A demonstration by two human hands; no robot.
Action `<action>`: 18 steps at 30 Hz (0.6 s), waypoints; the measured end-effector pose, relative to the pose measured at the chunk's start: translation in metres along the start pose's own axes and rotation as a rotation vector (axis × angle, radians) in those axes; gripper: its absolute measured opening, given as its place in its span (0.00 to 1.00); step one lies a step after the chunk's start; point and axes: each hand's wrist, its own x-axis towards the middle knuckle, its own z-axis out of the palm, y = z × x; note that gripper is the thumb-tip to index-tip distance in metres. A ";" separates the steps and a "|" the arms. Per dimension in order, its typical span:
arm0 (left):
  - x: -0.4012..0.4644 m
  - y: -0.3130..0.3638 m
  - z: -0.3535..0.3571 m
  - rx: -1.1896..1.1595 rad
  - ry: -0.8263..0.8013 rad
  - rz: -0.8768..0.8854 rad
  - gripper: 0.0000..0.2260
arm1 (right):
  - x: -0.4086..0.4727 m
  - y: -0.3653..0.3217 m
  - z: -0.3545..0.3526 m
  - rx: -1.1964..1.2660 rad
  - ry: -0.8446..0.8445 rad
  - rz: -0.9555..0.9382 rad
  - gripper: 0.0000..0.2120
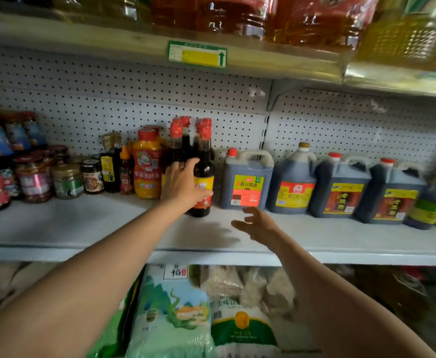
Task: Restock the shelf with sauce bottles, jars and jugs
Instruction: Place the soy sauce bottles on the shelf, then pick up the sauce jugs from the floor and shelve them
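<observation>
My left hand (182, 183) is wrapped around a dark sauce bottle (203, 169) with a red cap, which stands upright on the white shelf (82, 228) in front of other dark red-capped bottles (179, 143). My right hand (257, 223) hovers open just above the shelf, fingers spread, in front of a dark soy jug (246, 180) with a red cap. An orange squeeze bottle (146, 164) stands just left of my left hand.
Jars (33, 178) and small bottles crowd the shelf's left end. Several dark jugs (338, 187) line the back right. The shelf's front strip is bare. Oil jugs (237, 14) sit on the shelf above, rice bags (173, 311) below.
</observation>
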 end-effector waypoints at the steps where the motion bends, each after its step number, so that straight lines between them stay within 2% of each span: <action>1: -0.015 -0.004 0.007 -0.020 -0.021 -0.037 0.38 | -0.009 0.002 -0.002 -0.025 0.001 -0.004 0.33; 5: -0.076 -0.022 0.030 -0.079 -0.137 -0.157 0.30 | -0.040 0.011 -0.004 -0.261 -0.072 -0.060 0.31; 9: -0.133 -0.040 0.047 -0.028 -0.268 -0.292 0.29 | -0.072 0.029 0.009 -0.428 -0.138 -0.117 0.30; 18: -0.210 -0.076 0.065 -0.009 -0.419 -0.303 0.32 | -0.154 0.062 0.039 -0.581 -0.210 -0.049 0.37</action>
